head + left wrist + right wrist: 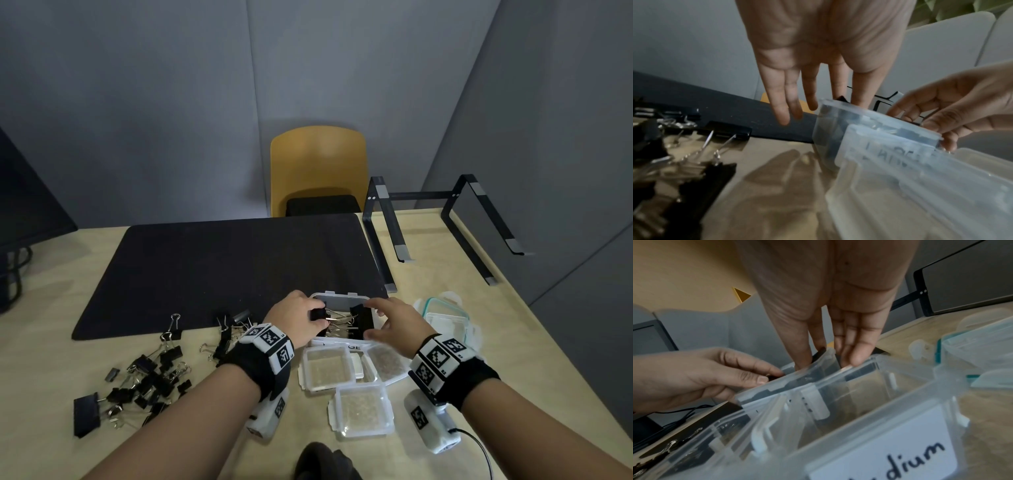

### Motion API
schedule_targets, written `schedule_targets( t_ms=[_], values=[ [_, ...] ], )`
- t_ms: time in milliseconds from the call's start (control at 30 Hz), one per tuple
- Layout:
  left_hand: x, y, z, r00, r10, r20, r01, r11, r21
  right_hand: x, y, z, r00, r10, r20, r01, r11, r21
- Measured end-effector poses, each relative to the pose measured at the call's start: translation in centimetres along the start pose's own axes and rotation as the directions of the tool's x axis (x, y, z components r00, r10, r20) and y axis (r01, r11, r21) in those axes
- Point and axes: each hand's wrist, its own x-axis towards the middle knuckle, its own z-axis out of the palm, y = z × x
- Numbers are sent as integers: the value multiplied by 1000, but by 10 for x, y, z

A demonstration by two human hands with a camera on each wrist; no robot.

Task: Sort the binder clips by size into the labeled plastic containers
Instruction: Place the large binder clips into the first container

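Observation:
A clear container labelled "LARGE" [352, 346] stands at the near edge of the black mat and holds several big black binder clips [359, 318]. My left hand [317, 317] reaches over its left rim and pinches a black binder clip [319, 313] between thumb and index; the other fingers [783, 105] stay straight. My right hand [375, 318] holds the container's right wall [869, 128], thumb at the near corner and fingers on the rim [855, 356]. A pile of loose binder clips [150, 373] lies on the table to the left.
Several small clear containers [329, 368] sit in front of the large one; one carries a "Medium" label [890, 451]. A teal-rimmed box [445, 318] stands to the right, a laptop stand [445, 222] behind it, and a yellow chair [318, 164] beyond the mat [222, 267].

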Motion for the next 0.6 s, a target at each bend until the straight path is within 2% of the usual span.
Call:
schedule_targets(
  t_ms=[167, 367, 467, 600],
  values=[
    [0, -6, 2, 999, -35, 25, 38, 992, -121, 2, -2, -10, 999, 16, 47, -13, 998, -60],
    [1, -6, 4, 999, -44, 11, 45, 989, -139, 1, -6, -9, 997, 25, 72, -19, 996, -82],
    [-1, -8, 6, 999, -31, -8, 30, 993, -115, 1, -7, -6, 998, 5, 68, 1, 996, -92],
    [-3, -13, 8, 997, -44, -60, 33, 985, -172, -2, -6, -6, 1000, -18, 14, 18, 1000, -20]
  ],
)
